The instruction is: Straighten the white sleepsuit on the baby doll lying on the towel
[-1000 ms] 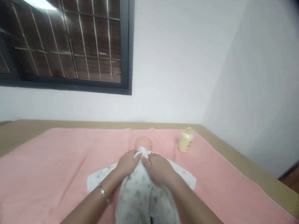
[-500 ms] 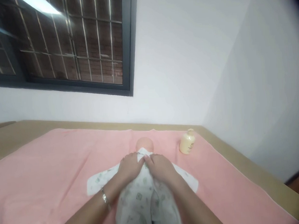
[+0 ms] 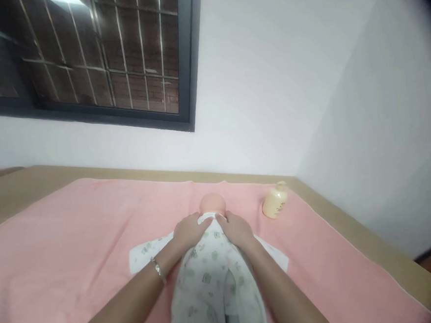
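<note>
A baby doll lies on its back, its smooth bare head (image 3: 213, 203) toward the wall. It wears a white baby garment (image 3: 208, 275) with small green and grey prints, its sleeves spread out to both sides. My left hand (image 3: 191, 232), a silver bracelet on the wrist, is closed on the garment at the collar's left side. On the right side of the collar, my right hand (image 3: 237, 231) holds the cloth the same way. Both thumbs lie over the neckline, a small gap between them. The other fingers are partly hidden around the doll's shoulders.
A pink sheet (image 3: 76, 230) covers most of the tan surface (image 3: 333, 217). A cream pump-type bottle (image 3: 275, 201) stands on the sheet to the right of the doll's head. Behind are a white wall (image 3: 255, 90) and a dark-framed barred window (image 3: 119, 55).
My thumbs have moved slightly apart and the bunched cloth at the collar now lies flatter. The collar sits a little lower on the doll's head. The view has shifted slightly.
</note>
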`<state>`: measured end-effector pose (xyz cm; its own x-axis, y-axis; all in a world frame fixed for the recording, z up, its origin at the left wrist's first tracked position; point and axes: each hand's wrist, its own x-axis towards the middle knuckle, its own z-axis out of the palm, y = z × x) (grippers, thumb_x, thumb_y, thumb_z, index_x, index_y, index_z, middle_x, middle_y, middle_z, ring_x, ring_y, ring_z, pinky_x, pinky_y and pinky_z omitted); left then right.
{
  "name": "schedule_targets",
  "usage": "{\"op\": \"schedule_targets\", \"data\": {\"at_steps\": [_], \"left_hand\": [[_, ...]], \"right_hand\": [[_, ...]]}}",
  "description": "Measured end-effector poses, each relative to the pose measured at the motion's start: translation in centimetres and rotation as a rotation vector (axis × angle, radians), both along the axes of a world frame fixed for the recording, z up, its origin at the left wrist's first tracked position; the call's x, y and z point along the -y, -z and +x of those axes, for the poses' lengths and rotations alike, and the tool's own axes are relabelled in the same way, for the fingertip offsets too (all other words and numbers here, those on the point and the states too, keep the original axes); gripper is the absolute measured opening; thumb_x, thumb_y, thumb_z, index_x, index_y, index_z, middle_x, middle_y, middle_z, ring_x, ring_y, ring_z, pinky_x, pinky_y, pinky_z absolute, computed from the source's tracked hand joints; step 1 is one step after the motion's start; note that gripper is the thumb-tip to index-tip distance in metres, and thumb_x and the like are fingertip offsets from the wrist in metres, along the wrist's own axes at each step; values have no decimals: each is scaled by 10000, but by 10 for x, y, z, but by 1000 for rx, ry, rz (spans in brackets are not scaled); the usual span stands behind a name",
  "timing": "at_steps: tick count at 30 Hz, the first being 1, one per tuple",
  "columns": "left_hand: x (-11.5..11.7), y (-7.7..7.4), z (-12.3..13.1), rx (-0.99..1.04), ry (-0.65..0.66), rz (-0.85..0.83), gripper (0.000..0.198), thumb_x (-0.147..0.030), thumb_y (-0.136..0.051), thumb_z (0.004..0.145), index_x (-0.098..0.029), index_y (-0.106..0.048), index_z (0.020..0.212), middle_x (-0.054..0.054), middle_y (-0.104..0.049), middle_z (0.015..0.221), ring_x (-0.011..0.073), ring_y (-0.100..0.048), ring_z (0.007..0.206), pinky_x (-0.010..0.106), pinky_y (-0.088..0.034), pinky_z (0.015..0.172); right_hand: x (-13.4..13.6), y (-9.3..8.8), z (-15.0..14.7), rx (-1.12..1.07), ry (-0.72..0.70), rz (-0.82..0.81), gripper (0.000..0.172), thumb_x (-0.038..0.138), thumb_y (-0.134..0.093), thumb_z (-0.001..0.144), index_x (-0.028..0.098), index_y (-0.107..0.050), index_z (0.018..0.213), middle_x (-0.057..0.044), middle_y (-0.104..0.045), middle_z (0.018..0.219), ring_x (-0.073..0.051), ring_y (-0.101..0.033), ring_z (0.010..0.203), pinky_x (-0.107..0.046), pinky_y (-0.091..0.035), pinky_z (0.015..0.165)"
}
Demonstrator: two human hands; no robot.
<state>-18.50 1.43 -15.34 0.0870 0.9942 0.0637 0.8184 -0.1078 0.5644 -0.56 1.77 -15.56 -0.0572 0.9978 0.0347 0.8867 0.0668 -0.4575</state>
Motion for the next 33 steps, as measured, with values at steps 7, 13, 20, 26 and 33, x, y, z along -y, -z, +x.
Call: {"op": "schedule_targets", "data": {"at_steps": [7, 13, 20, 26, 33], "left_hand": [[-4, 8, 0, -36, -10, 22, 543, -673, -292, 851, -216, -585, 839, 67, -680, 890, 245, -621, 799, 317, -400, 648], [-3, 5, 0, -39, -10, 9, 555, -675, -289, 850, -221, -606, 900, 66, -685, 934, 241, -622, 827, 320, -417, 665], [0, 3, 0, -20, -14, -15, 612, -705, -271, 838, -232, -619, 1009, 66, -686, 1009, 253, -626, 880, 328, -435, 700], [1, 1, 1, -13, -17, -23, 620, -706, -274, 837, -230, -620, 1032, 70, -681, 1043, 258, -622, 919, 325, -435, 724], [2, 0, 2, -2, -17, -9, 579, -698, -275, 842, -233, -617, 891, 50, -691, 934, 241, -624, 821, 312, -425, 661]], "right_hand": [[-2, 8, 1, 11, 29, 43, 572, 623, -215, 920, 193, -583, 1003, -93, -663, 960, -237, -601, 853, -297, -371, 659], [-2, 8, 1, 26, 34, 42, 564, 622, -209, 922, 198, -578, 974, -83, -661, 938, -229, -598, 839, -290, -357, 639], [-1, 8, 2, 33, 29, 37, 586, 632, -185, 925, 203, -581, 979, -78, -661, 942, -229, -595, 845, -291, -360, 648], [0, 8, 3, 28, 30, 34, 606, 634, -181, 924, 193, -589, 1000, -89, -659, 949, -230, -594, 846, -289, -360, 649], [-1, 8, 3, 21, 32, 37, 611, 634, -185, 924, 190, -592, 1025, -93, -659, 957, -229, -594, 853, -289, -361, 657]]}}
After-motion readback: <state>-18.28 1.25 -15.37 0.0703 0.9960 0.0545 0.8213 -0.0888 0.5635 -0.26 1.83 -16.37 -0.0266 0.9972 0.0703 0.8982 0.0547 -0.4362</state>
